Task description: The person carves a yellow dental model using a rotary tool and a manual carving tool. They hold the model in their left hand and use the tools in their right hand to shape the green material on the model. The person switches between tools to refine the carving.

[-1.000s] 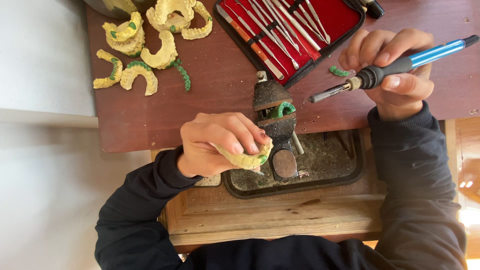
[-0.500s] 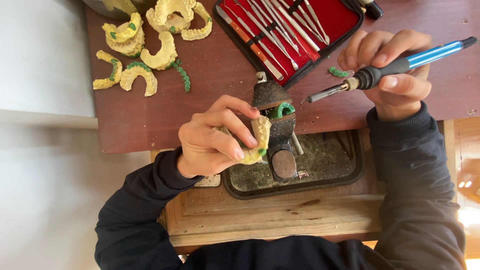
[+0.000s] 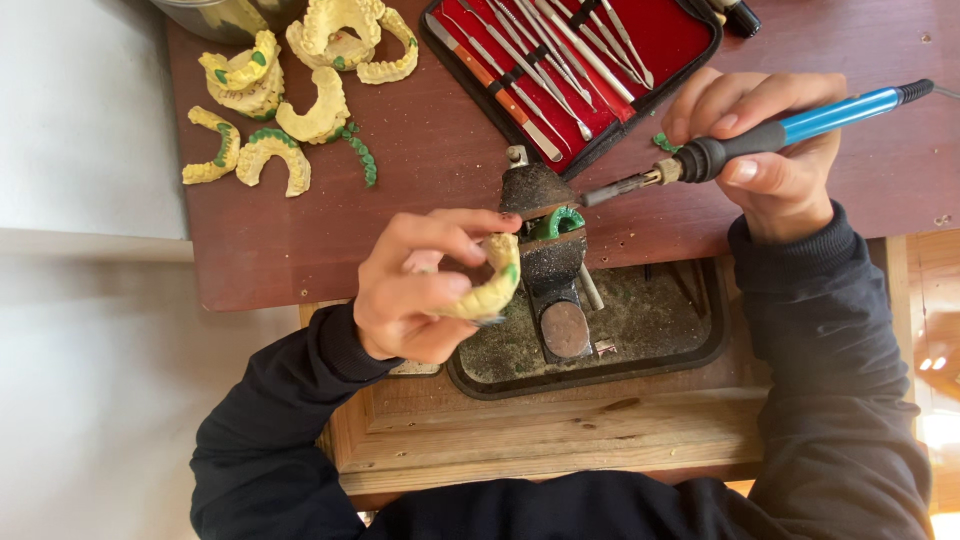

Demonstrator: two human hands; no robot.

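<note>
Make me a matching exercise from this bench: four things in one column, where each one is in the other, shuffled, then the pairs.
Things
1. yellow dental cast
2. blue-handled heated tool
3. steel hand instruments
4. loose dental casts

Places
A. in the red-lined case
B. in the right hand
C. in a pile on the table's far left
D. in the left hand

Pairs: 1-D, 2-B, 3-A, 4-C
</note>
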